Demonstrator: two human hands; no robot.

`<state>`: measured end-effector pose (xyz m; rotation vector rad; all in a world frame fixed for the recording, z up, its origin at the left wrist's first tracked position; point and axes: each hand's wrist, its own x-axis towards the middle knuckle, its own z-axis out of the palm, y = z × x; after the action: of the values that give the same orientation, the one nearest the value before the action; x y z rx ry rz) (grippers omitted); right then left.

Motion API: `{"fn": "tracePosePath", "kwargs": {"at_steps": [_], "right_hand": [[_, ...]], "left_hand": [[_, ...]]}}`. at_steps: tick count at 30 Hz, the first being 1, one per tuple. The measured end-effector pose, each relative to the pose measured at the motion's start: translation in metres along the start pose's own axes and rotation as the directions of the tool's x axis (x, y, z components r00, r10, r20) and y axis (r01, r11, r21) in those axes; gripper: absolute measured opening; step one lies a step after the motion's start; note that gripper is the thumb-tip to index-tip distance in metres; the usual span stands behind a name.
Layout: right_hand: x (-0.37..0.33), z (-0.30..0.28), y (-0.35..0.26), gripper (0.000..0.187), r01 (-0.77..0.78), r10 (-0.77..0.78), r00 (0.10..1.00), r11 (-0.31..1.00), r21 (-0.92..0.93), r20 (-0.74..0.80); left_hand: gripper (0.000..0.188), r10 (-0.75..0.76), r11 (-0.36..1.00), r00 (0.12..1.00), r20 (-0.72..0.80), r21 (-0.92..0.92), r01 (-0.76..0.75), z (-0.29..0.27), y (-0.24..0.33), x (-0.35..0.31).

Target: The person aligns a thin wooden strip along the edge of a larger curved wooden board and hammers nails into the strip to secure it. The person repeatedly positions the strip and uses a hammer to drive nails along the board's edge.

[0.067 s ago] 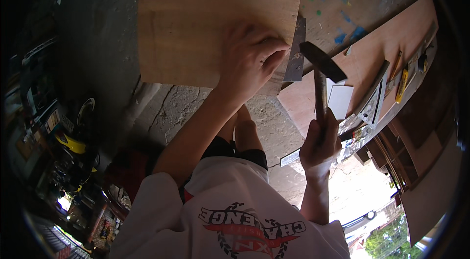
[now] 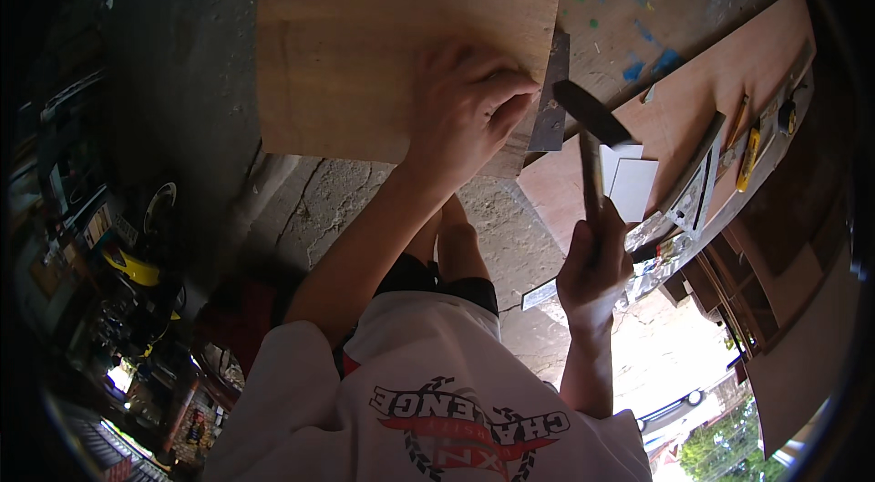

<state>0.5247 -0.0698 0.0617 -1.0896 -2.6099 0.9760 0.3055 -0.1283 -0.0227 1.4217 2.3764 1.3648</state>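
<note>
My left hand (image 2: 469, 113) rests on a plywood panel (image 2: 346, 54), near its right edge. Thumb and forefinger are pinched together at that edge; anything between their tips is too small to make out. A hammer (image 2: 591, 158) is in my right hand (image 2: 594, 268), gripped by its handle with the dark head up. The hammer head is just right of my left fingertips, apart from them. Beneath the panel's right edge a dark flat strip (image 2: 549, 113) sticks out.
To the right, a brown board (image 2: 684, 99) carries white cards (image 2: 632, 186), a yellow utility knife (image 2: 749, 158), a metal square (image 2: 697, 199) and a tape measure (image 2: 787, 117). Paint marks spot the surface beyond. Cluttered gear with a yellow item (image 2: 135, 265) stands at left.
The hammer and my right hand have shifted slightly left, bringing the head a little closer to my left fingertips. My left hand and the panel look still.
</note>
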Motion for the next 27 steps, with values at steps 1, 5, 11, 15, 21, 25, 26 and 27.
{"fn": "tracePosePath", "kwargs": {"at_steps": [1,5,11,15,21,25,26,27], "right_hand": [[0.001,0.002,0.001,0.034,-0.015,0.015,0.999,1.000,-0.005,0.035],[0.003,0.006,0.004,0.034,0.062,-0.063,0.998,0.998,-0.031,-0.026],[0.002,0.010,0.002,0.033,-0.019,0.020,1.000,0.999,0.028,-0.023],[0.001,0.008,0.002,0.034,-0.044,0.043,0.999,0.998,-0.046,-0.018],[-0.002,0.012,0.000,0.034,-0.010,0.011,0.998,1.000,0.011,-0.063],[-0.003,0.014,0.003,0.032,-0.061,0.063,0.997,0.997,0.041,-0.042],[-0.003,0.013,0.003,0.031,-0.113,0.119,0.992,0.988,0.104,-0.050],[-0.006,0.013,0.002,0.031,-0.095,0.114,0.989,0.978,0.186,-0.093]], "left_hand": [[0.015,-0.002,1.000,1.000,0.012,-0.005,0.002,0.000,-0.001,0.001],[0.015,0.022,1.000,1.000,-0.019,-0.012,-0.022,0.002,-0.005,0.006],[0.016,0.013,1.000,1.000,-0.001,-0.018,-0.013,0.002,-0.006,0.005],[0.017,0.015,1.000,1.000,-0.019,-0.022,-0.016,0.002,-0.006,0.006],[0.016,0.014,1.000,1.000,-0.021,-0.019,-0.014,0.002,-0.006,0.005],[0.016,0.020,0.999,1.000,-0.018,-0.035,-0.020,0.003,-0.007,0.006],[0.016,0.022,0.999,1.000,-0.012,-0.044,-0.023,0.003,-0.007,0.006],[0.016,0.029,0.998,1.000,-0.007,-0.054,-0.030,0.002,-0.007,0.008]]}}
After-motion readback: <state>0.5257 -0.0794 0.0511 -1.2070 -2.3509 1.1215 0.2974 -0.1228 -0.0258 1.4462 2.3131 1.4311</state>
